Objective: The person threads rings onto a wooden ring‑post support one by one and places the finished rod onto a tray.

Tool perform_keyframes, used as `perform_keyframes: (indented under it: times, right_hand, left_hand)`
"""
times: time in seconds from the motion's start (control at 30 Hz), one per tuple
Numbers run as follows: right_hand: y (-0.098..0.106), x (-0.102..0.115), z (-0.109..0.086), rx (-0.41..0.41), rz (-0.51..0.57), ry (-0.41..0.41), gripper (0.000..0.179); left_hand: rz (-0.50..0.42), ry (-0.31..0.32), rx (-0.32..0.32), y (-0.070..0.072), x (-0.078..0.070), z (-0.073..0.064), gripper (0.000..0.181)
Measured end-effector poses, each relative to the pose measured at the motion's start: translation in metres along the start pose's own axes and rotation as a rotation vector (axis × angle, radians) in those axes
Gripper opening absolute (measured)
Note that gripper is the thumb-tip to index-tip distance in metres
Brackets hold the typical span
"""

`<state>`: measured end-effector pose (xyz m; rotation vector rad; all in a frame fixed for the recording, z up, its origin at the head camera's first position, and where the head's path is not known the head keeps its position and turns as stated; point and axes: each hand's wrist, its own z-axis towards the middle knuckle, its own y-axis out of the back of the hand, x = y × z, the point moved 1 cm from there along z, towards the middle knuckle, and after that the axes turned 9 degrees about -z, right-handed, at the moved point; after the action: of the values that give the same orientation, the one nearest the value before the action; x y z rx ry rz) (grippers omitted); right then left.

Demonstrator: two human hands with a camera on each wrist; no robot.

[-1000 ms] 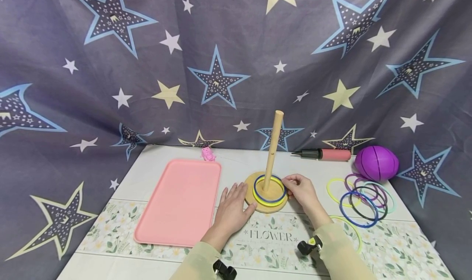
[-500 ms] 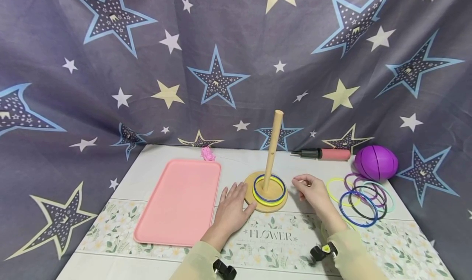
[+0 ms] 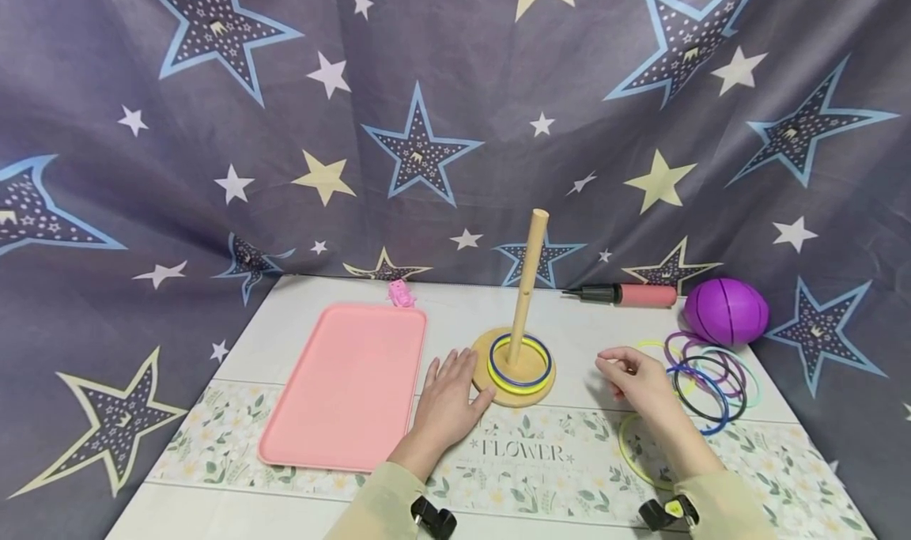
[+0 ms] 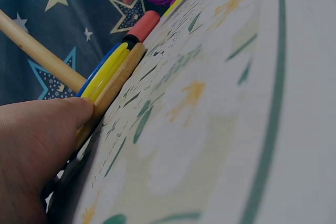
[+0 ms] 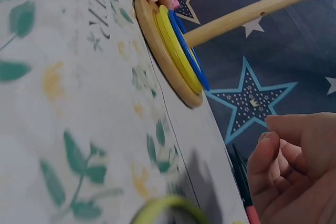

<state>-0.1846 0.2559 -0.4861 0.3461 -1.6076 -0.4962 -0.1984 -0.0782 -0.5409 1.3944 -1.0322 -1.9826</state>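
Observation:
A wooden peg [image 3: 528, 287] stands upright on a round wooden base [image 3: 530, 368]. Stacked round its foot are a blue ring [image 5: 203, 80] and one or more yellow rings [image 5: 181, 59]. My left hand [image 3: 448, 402] lies with its fingers spread, resting at the base's left edge; its thumb touches the rim in the left wrist view. To the right of the base, my right hand [image 3: 644, 386] hovers over the table with loosely curled fingers and nothing held. It is nearest the loose rings and partly covers a yellow one.
Loose rings lie at the right, among them a blue ring [image 3: 726, 405], a black ring [image 3: 742, 402] and a yellow-green ring [image 3: 624, 457]. Behind them sit a purple ball [image 3: 726, 311] and a hand pump [image 3: 644, 295]. A pink tray [image 3: 349, 382] and small pink toy [image 3: 401, 293] are left.
My right hand has let go of the ring at the base and moved right, toward the loose rings. The left hand has stayed in place.

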Motion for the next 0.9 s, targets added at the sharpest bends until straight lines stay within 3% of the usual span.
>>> perform_keyframes:
  times: [0.37, 0.63, 0.9]
  right_hand:
    - [0.029, -0.016, -0.02, 0.038, -0.05, -0.039, 0.049]
    - [0.047, -0.035, -0.032, -0.017, -0.073, -0.03, 0.045]
    - [0.064, -0.052, -0.048, -0.007, -0.109, -0.117, 0.052]
  left_hand:
    - [0.004, -0.021, -0.023, 0.0, 0.001, 0.002, 0.075]
    - [-0.004, -0.013, -0.02, -0.001, 0.002, 0.001, 0.077]
    - [0.0, -0.009, -0.008, 0.0, 0.0, 0.0, 0.078]
